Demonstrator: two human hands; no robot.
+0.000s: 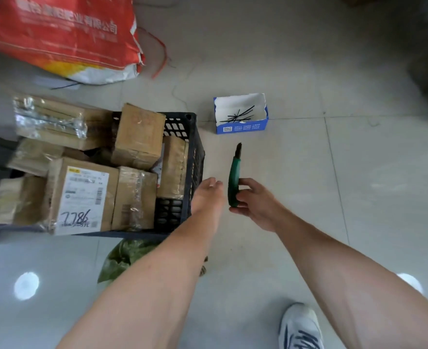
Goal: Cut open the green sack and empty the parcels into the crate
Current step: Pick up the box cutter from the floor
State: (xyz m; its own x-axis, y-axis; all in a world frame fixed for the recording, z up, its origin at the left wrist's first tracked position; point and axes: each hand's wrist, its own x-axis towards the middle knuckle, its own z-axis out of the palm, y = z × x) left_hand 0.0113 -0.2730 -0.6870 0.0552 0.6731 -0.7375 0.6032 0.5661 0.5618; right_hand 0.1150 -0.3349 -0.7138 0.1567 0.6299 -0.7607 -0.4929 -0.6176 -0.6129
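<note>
A dark plastic crate point(195, 147) stands on the floor at left, filled with several cardboard parcels point(81, 197). My right hand point(255, 205) grips a green-handled cutter point(234, 180), its dark tip pointing away from me. My left hand point(207, 195) hovers just left of the cutter beside the crate's corner, fingers relaxed and holding nothing. A crumpled piece of green sack point(124, 258) lies on the floor under my left forearm, below the crate.
A red, yellow and white woven sack point(64, 39) lies at the top left. A small blue and white open box point(241, 114) holding black cable ties sits on the tiles beyond the cutter. My white shoe point(299, 326) shows at the bottom. Brown boxes edge the far right.
</note>
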